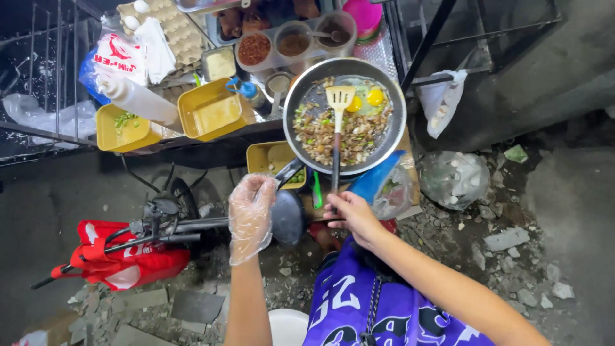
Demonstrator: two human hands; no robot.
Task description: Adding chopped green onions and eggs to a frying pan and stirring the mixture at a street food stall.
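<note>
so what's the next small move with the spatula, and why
Probably slide the spatula under the two eggs. Their yolks sit whole at the pan's far edge, apart from the chopped mix. The right hand grips its handle; the gloved left hand holds the pan handle.

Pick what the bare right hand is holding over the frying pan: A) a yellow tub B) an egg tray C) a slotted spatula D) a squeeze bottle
C: the right hand grips the handle of the slotted spatula, whose blade rests in the frying pan beside two egg yolks; the gloved left hand holds the pan handle.
</note>
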